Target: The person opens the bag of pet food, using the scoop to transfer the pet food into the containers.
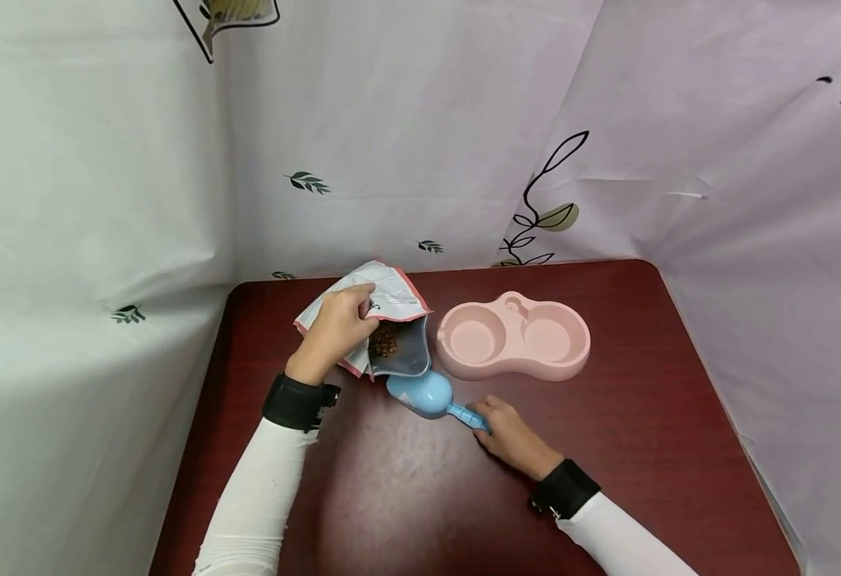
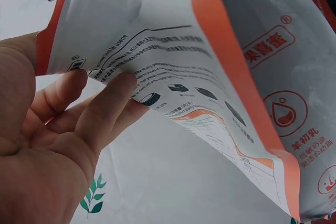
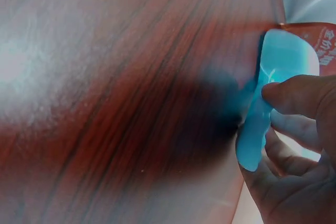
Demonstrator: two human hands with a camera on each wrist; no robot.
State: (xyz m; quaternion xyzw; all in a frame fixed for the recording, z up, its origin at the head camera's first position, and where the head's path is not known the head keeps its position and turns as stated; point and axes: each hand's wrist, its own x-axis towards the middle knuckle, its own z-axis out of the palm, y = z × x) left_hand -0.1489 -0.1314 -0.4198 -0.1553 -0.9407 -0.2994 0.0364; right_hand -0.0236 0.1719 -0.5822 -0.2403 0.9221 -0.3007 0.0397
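An opened bag (image 1: 391,292) with red-orange edges lies at the table's back left, brown kibble (image 1: 382,340) showing in its mouth. My left hand (image 1: 335,328) grips the upper flap near the opening. Up close in the left wrist view, printed text and small drawings cover the bag's back panel (image 2: 163,51), with my left fingers (image 2: 107,100) against it. My right hand (image 1: 514,436) holds a light blue scoop (image 1: 427,394) by its handle. The scoop's head is beside the lower edge of the bag's mouth. In the right wrist view, my thumb (image 3: 294,95) presses on the scoop's handle.
A pink double bowl (image 1: 514,336) stands right of the bag on the dark red wooden table (image 1: 629,400). Pale fabric with leaf prints (image 1: 406,120) hangs behind and at both sides of the table.
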